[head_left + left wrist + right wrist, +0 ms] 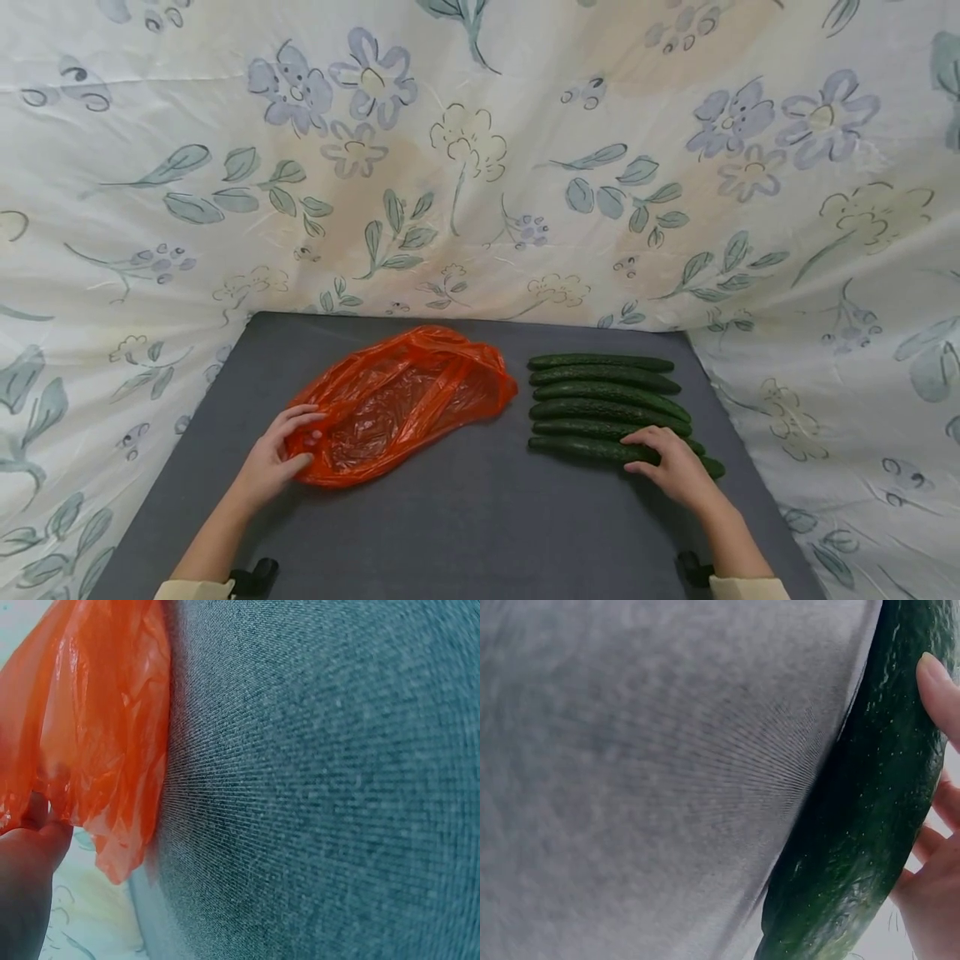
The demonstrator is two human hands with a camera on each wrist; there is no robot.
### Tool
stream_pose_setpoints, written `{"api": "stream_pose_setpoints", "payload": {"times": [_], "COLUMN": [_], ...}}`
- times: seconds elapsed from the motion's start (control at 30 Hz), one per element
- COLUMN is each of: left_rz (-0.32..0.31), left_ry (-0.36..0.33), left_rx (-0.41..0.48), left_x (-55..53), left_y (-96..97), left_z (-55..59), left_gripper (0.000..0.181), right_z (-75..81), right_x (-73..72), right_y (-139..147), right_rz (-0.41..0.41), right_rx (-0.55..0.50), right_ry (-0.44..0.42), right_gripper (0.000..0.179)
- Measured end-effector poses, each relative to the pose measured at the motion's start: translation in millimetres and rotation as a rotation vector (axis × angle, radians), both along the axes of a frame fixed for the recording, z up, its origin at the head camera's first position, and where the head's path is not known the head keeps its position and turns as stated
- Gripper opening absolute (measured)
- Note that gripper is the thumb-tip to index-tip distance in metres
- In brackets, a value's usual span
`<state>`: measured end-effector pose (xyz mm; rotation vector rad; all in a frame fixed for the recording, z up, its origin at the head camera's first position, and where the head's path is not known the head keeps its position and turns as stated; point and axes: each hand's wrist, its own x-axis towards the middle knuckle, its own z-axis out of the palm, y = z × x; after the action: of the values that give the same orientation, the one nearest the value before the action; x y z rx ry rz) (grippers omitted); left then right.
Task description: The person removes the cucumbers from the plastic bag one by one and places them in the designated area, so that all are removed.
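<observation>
An orange-red plastic bag [390,408] lies crumpled on the left part of the dark table. At its near left end my left hand [273,458] holds the thin film between thumb and fingers; in the left wrist view the bag [112,712] partly covers the fingertips. On the right, several green cucumbers [600,389] lie side by side in a row. My right hand [671,467] grips the nearest cucumber [577,449] close to its right end. The right wrist view shows the thumb [939,694] on one side of that cucumber [870,795] and fingers on the other.
A dark grey cloth-covered table [480,533] carries everything. Floral fabric [480,167] hangs behind it and along both sides. Bare tabletop lies between the bag and the cucumbers, and along the front.
</observation>
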<state>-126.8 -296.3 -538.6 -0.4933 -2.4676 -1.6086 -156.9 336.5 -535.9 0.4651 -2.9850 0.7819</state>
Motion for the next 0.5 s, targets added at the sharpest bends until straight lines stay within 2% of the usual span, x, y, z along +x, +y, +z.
{"api": "stream_pose_setpoints", "payload": {"times": [0.5], "left_rz": [0.013], "left_ry": [-0.007], "left_rx": [-0.020], "left_x": [-1.4], "left_y": [-3.2], "left_z": [-3.7], "left_gripper": [0.051], "right_z": [-7.8], "right_x": [-3.2], "right_y": [-1.9], "right_rz": [-0.002], "right_rx": [0.108], "right_ry": [0.090], "right_gripper": [0.037]}}
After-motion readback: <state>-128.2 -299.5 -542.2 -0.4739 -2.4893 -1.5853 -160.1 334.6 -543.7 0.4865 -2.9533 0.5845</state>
